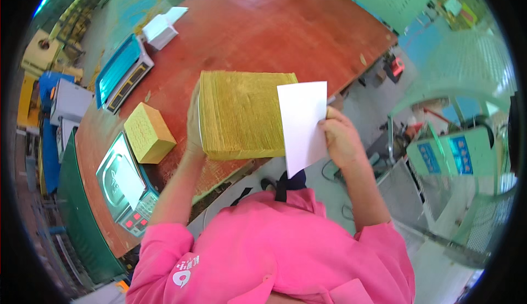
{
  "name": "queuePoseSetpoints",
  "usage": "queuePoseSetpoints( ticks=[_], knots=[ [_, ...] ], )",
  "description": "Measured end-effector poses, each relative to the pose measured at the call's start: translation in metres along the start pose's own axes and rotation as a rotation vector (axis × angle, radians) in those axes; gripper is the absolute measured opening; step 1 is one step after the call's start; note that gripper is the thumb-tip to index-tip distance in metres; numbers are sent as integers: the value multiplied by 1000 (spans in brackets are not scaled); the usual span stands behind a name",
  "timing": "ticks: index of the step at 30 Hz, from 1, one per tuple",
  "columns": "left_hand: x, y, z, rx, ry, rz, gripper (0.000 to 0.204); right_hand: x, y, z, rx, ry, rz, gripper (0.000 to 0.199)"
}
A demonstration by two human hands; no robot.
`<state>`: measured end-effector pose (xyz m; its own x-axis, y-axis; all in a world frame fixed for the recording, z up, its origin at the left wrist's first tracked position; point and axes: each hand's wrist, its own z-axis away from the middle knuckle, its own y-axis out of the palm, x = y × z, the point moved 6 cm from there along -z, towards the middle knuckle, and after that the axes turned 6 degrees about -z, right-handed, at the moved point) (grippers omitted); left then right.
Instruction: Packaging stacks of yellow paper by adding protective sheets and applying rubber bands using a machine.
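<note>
A thick block of yellow-brown paper sheets [247, 114] is in front of me at the near edge of the red table. My left hand [194, 125] presses against the block's left end, its fingers mostly hidden behind it. A thin white edge shows between that hand and the sheets. At the right end, my right hand [341, 136] pinches a white card [304, 125] between thumb and fingers. The card stands tilted and overlaps the block's right side. Whether it touches the sheets I cannot tell.
On the red table [263, 29], a smaller yellow block [149, 134] sits left of my left hand. Beside it are a digital scale [126, 186] and a second blue-topped scale [123, 73]. A stack of white cards [159, 31] lies farther back. A green chair [450, 145] stands at right.
</note>
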<state>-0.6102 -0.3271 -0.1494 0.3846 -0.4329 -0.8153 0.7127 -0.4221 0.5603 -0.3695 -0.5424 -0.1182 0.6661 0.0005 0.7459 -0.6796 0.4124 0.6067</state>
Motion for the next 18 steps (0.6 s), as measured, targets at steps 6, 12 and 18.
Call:
queuePoseSetpoints(
  ticks=[6, 12, 18],
  knots=[
    [14, 14, -21, -115, 122, 72, 54, 21, -1, -98, 213, 230, 133, 32],
    [19, 5, -11, -243, 129, 115, 56, 1, -40, -138, 244, 490, -178, 43],
    [28, 4, 11, -353, 90, 89, 59, -31, -48, -159, 65, 602, 39, 26]
  ],
)
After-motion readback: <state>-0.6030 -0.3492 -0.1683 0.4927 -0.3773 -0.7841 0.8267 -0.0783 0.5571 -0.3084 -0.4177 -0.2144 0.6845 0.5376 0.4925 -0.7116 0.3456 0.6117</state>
